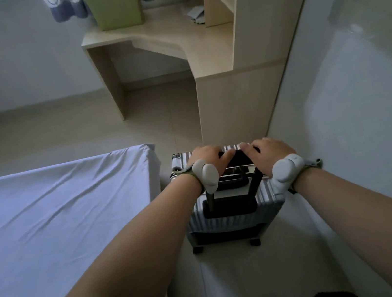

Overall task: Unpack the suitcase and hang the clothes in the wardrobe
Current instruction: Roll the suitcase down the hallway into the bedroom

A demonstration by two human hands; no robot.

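Observation:
A silver ribbed suitcase (236, 215) stands upright and closed on the floor between the bed and the white wardrobe door (352, 103). Its black telescopic handle (239, 157) is pulled up. My left hand (208, 159) grips the left end of the handle bar and my right hand (268, 151) grips the right end, fingers curled over it. Both wrists carry white strapped devices. No clothes are visible.
A bed with a pale sheet (60, 221) fills the left, close beside the suitcase. Ahead stands a beige corner desk (172, 36) with shelves and a green box (116, 7). Tiled floor (58, 129) lies open between bed and desk.

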